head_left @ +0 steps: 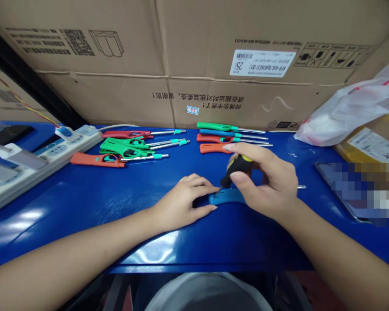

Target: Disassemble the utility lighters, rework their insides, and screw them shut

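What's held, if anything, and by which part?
Right hand: screwdriver, by its handle. Left hand: at the butt end of the near blue lighter; whether it grips can't be told.

The wide blue tabletop (132,185) looks smooth and highly glossy, mirroring light in white patches. The long blue lighter (227,197) has a smooth plastic body with a soft sheen and a shiny metal tube; the stubby black-and-yellow screwdriver (237,167) has a matt grip, rubber or plastic, and a thin metal shaft. The slim orange lighter (95,160) pairs smooth plastic with bright metal. The big brown cardboard box (123,95) is matt, the crumpled white bag (353,108) thin, translucent plastic film
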Motion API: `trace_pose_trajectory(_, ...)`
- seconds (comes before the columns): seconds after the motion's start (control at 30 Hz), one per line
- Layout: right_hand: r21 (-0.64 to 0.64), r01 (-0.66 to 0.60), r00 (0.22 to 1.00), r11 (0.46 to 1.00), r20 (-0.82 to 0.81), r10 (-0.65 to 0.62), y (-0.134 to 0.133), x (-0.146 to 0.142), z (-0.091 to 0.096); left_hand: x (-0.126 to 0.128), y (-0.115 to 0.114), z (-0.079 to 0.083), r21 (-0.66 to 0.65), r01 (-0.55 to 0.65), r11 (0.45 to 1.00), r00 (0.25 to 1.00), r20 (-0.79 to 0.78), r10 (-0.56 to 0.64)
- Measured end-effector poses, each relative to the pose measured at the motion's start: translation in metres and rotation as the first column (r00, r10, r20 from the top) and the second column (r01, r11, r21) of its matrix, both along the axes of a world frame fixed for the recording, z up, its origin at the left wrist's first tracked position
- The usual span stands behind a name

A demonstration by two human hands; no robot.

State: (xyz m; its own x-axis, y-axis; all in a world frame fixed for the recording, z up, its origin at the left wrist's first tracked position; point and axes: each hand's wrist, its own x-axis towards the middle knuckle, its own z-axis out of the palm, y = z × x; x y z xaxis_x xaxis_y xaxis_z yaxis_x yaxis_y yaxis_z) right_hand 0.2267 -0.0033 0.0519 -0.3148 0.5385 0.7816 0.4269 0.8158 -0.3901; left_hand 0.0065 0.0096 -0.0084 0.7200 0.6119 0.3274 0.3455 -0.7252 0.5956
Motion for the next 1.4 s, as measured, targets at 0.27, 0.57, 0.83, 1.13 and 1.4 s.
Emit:
trace_pose_trajectory(0.27,-0.110,-0.139,0.990,0.984,-0.024,0.137,0.003,0.002,0.002,0.000,-0.003,0.002,0.001,-0.004,1.000,1.000,-0.019,0.004)
trace_pose_trajectory(0.57,0.011,-0.270,0.963,0.963,0.003,0.270,0.000,-0.002,-0.002,-0.001,-0.003,0.005,-0.045,0.013,0.999,0.997,-0.080,-0.017)
trace_pose_trajectory(0.83,0.167,-0.107,0.990,0.980,0.113,0.089,0.003,-0.004,-0.002,0.000,-0.002,0.002,-0.058,0.000,0.998,0.998,-0.065,-0.004)
trace_pose_trajectory(1.13,0.031,-0.194,0.966,0.981,0.180,0.185,0.000,0.003,0.007,0.000,-0.002,0.006,-0.074,0.007,0.997,0.998,-0.055,-0.012)
trace_pose_trajectory(1.4,-0.120,-0.228,0.957,0.966,0.153,0.245,-0.003,0.005,0.010,0.000,-0.003,0.006,-0.076,0.002,0.997,0.998,-0.070,-0.008)
